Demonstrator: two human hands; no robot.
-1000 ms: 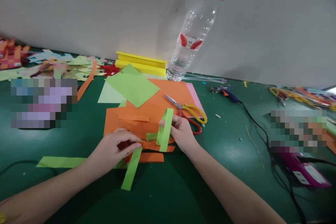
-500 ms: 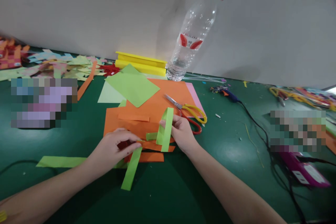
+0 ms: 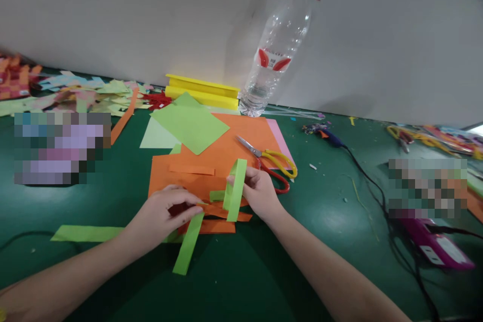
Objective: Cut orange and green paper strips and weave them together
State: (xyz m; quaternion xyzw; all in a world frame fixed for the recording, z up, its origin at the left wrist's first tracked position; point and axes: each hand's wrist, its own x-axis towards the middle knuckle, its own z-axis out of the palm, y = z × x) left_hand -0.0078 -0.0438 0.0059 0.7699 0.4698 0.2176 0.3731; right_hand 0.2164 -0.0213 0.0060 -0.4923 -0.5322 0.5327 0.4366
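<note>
My left hand (image 3: 171, 211) pinches the crossing of an orange paper strip (image 3: 222, 211) and a green paper strip (image 3: 188, 244) that hangs toward me. My right hand (image 3: 260, 191) has its fingers closed on another green paper strip (image 3: 237, 191), bent over into a narrow loop; its fingertips are partly behind the strip. Below the hands lie an orange sheet (image 3: 162, 171) and a loose orange strip (image 3: 192, 169). Just beyond my right hand, scissors (image 3: 279, 161) with yellow and red handles rest on the orange paper. One more green strip (image 3: 88, 233) passes under my left forearm.
A tilted-looking clear bottle (image 3: 279, 35) stands by the wall, beside folded yellow paper (image 3: 202, 93). A green sheet (image 3: 190, 123) overlaps the orange ones. Paper scraps (image 3: 83, 93) pile up at far left. A blue-handled tool (image 3: 332, 137) trails a black cord at right, near a magenta object (image 3: 437, 241).
My right hand has shifted slightly left and down, and the green loop now leans a little more. My left hand keeps its pinch in nearly the same place.
</note>
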